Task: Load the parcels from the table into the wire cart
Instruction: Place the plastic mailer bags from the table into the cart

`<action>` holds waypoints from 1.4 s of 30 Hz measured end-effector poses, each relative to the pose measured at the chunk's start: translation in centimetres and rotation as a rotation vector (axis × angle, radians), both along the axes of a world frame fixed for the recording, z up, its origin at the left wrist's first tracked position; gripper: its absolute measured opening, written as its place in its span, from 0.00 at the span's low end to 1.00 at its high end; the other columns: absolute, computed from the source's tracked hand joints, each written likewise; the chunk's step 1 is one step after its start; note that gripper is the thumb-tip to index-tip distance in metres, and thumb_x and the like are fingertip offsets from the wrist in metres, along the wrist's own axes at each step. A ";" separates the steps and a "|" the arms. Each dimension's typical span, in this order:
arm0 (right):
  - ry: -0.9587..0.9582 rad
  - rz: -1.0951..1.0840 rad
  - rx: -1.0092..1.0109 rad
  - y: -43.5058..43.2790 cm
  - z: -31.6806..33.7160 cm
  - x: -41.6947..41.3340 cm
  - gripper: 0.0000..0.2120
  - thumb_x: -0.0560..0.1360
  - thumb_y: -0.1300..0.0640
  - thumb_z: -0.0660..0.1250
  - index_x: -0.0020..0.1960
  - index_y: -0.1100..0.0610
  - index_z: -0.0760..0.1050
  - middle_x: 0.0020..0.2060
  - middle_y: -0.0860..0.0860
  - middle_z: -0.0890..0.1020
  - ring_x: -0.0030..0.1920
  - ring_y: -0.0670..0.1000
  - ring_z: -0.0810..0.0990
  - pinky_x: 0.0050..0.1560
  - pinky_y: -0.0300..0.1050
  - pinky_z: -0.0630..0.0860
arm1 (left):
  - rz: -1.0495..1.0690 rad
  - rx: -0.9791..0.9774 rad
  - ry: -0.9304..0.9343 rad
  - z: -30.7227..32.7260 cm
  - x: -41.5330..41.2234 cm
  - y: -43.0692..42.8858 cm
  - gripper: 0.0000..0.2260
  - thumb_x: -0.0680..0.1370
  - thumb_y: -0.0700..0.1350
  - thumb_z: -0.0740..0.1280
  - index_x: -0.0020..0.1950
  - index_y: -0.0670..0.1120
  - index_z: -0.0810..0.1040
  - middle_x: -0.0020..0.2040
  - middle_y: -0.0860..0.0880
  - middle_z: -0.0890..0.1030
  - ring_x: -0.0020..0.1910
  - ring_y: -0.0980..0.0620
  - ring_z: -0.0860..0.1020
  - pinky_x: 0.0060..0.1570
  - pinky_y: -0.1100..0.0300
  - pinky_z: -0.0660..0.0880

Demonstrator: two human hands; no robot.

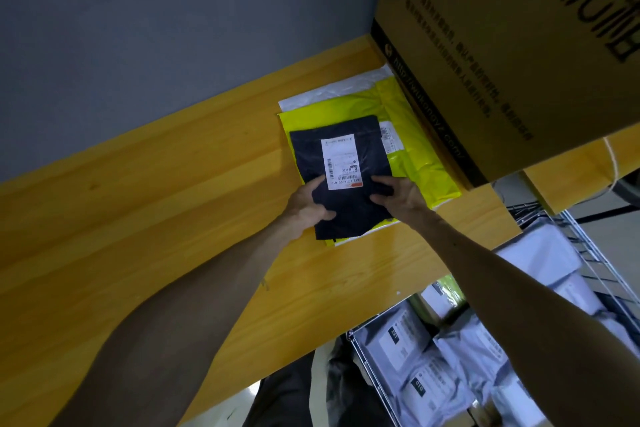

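The black parcel (346,208) lies flat on the wooden table (173,201), just left of the big cardboard box (502,45), and both hands are on its near end. The left hand (308,204) grips the parcel's left edge, fingers curled over the top and thumb pressed on the dark wrap nearer the person. The right hand (398,198) holds the right edge, its fingers bent onto the top face beside the white label (341,161), the thumb tucked in below them. The parcel sits between the two palms, with its far end pointing away from the person.

Both bare arms reach forward nearly straight, drawing close together at the wrists.

Under the black parcel lies a yellow parcel (412,149), whose far side touches the foot of the cardboard box, and under that a white parcel (332,90) shows at the far corner. Below the box, past the table's edge, stands the wire cart (585,236), holding pale grey parcels (426,374) with printed labels.
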State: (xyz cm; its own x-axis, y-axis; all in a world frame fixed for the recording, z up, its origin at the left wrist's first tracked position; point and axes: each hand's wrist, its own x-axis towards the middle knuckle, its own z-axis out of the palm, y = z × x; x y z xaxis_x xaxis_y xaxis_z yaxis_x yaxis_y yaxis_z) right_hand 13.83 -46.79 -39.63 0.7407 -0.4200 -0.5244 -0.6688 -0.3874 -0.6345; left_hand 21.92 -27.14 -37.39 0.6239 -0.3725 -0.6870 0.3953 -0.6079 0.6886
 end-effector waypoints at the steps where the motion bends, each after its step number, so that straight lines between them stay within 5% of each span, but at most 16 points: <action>1: 0.002 -0.001 -0.021 0.3 0.3 -0.2 0.23 0.73 0.60 0.74 0.68 0.52 0.77 0.62 0.56 0.80 0.58 0.57 0.81 0.56 0.53 0.79 | 0.000 0.004 -0.013 0.1 -0.2 0.3 0.39 0.70 0.32 0.76 0.77 0.52 0.66 0.70 0.51 0.73 0.64 0.54 0.72 0.58 0.65 0.70; 8: -0.030 0.062 -0.181 2.5 3.8 -1.7 0.24 0.75 0.53 0.72 0.70 0.48 0.74 0.62 0.56 0.80 0.61 0.57 0.79 0.56 0.44 0.73 | 0.073 -0.044 -0.156 2.6 -1.8 1.7 0.31 0.73 0.33 0.74 0.74 0.48 0.71 0.69 0.51 0.74 0.64 0.54 0.74 0.60 0.66 0.71; 20: -0.297 0.057 0.054 5.9 12.2 -4.8 0.28 0.70 0.68 0.74 0.69 0.55 0.75 0.58 0.51 0.80 0.58 0.50 0.79 0.56 0.39 0.75 | 0.179 -0.138 -0.288 11.1 -6.5 6.1 0.30 0.73 0.27 0.71 0.73 0.45 0.72 0.68 0.47 0.76 0.64 0.51 0.76 0.64 0.61 0.72; 26: -0.344 0.103 0.003 8.1 15.7 -6.8 0.29 0.70 0.66 0.75 0.69 0.52 0.75 0.61 0.54 0.81 0.61 0.54 0.79 0.62 0.49 0.76 | 0.174 -0.119 -0.369 14.9 -9.5 8.7 0.30 0.74 0.28 0.70 0.74 0.46 0.70 0.69 0.48 0.75 0.65 0.55 0.73 0.59 0.70 0.70; 31: -0.372 0.132 -0.100 10.5 18.9 -7.4 0.30 0.71 0.64 0.74 0.71 0.52 0.73 0.64 0.53 0.79 0.63 0.53 0.78 0.59 0.39 0.72 | 0.175 -0.112 -0.451 17.6 -10.3 10.6 0.30 0.74 0.29 0.71 0.74 0.46 0.70 0.65 0.40 0.76 0.64 0.43 0.76 0.55 0.73 0.68; 34: -0.396 0.140 -0.153 12.6 20.9 -7.6 0.30 0.73 0.64 0.73 0.73 0.52 0.71 0.64 0.55 0.78 0.63 0.54 0.77 0.53 0.33 0.68 | 0.137 -0.128 -0.486 18.8 -10.0 12.6 0.30 0.73 0.28 0.71 0.74 0.45 0.70 0.67 0.41 0.76 0.60 0.50 0.77 0.50 0.77 0.69; 37: -0.417 0.078 -0.180 14.9 22.1 -8.6 0.29 0.73 0.64 0.72 0.73 0.52 0.71 0.65 0.55 0.77 0.64 0.55 0.77 0.57 0.39 0.72 | 0.090 -0.158 -0.528 19.8 -9.7 14.6 0.30 0.73 0.28 0.71 0.73 0.44 0.71 0.66 0.47 0.77 0.58 0.56 0.74 0.47 0.81 0.68; 42: -0.443 -0.033 -0.193 19.1 23.3 -11.1 0.29 0.73 0.64 0.72 0.72 0.52 0.71 0.67 0.54 0.76 0.64 0.54 0.76 0.61 0.44 0.74 | -0.001 -0.215 -0.586 21.1 -10.1 18.2 0.31 0.73 0.29 0.72 0.73 0.48 0.72 0.65 0.51 0.78 0.58 0.58 0.76 0.53 0.74 0.71</action>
State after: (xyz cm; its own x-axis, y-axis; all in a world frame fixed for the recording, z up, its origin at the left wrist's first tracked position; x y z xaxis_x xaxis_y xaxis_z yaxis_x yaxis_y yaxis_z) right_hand 2.71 -27.66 -16.28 0.8595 -0.5060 -0.0715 -0.3647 -0.5093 -0.7794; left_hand 11.83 -8.97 -16.27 0.8741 -0.4651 -0.1402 -0.0856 -0.4317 0.8980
